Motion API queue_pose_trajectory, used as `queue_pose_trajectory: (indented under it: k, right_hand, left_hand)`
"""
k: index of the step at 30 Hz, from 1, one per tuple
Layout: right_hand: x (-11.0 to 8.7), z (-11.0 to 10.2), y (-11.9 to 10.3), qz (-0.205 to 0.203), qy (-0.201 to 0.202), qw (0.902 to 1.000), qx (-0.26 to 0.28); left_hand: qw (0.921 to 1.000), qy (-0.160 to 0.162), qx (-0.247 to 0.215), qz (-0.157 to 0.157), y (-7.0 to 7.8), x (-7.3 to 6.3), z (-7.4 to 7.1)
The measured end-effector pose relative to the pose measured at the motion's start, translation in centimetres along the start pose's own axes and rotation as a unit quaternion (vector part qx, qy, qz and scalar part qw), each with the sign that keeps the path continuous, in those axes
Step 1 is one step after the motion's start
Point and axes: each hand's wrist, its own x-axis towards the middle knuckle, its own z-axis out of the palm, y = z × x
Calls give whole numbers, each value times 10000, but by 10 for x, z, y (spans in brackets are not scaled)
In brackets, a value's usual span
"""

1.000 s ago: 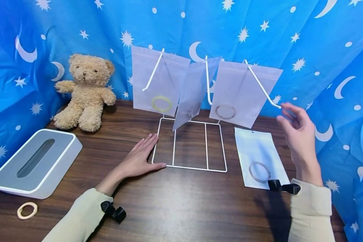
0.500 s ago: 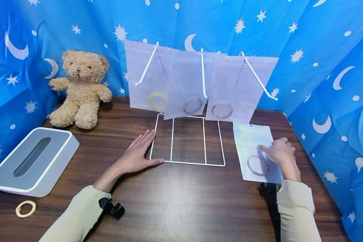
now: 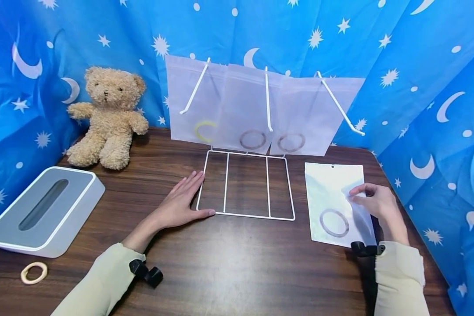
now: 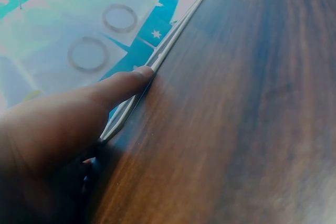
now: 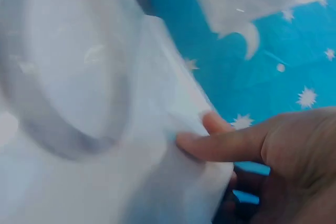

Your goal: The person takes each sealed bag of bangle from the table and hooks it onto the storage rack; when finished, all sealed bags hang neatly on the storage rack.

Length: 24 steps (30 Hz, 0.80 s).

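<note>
At the right, my right hand [image 3: 381, 204] pinches the right edge of a white zip bag [image 3: 320, 193] with a bangle [image 3: 322, 215] inside. In the right wrist view, the thumb lies over the bag's edge [image 5: 189, 182] and the other fingers are partly hidden behind it. Fingers straight and spread, my left hand [image 3: 177, 204] rests on the left front corner of a white wire display rack [image 3: 256, 215]. Three similar bags hang on the rack's hooks: a left bag [image 3: 179, 87] with a yellow bangle, and a middle bag [image 3: 245, 101] and right bag [image 3: 304, 105] with darker ones.
A teddy bear [image 3: 110, 109] sits at the back left. In front of it stands a grey-topped tissue box [image 3: 79, 197], with a cream ring [image 3: 34, 273] lying nearby on the wooden table [image 3: 237, 272]. Blue star-patterned cloth [image 3: 399, 52] encloses the back and sides.
My right hand has come down from the right hook to the loose bag and taken hold of its edge. The middle hanging bag has swung to face forward. My left hand stays put.
</note>
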Motion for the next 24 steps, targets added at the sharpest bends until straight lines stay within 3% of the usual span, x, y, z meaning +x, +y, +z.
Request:
queue_pose_trajectory:
  k: [7, 12, 17, 24]
  right_hand:
    - [-5, -8, -5, -211, -763, 9967, -202]
    - [-14, -21, -16, -398, -742, 9938, -721]
    - [-30, -38, -32, -986, -928, 9850, -1073]
    - [-67, -50, -65, -1889, -1148, 9717, -832]
  left_hand:
    - [10000, 12, 5, -9, -1, -1, 0]
    - [10000, 27, -9, 8, 0, 1, -1]
    - [10000, -5, 7, -52, 0, 1, 0]
    - [10000, -32, -8, -67, 0, -1, -1]
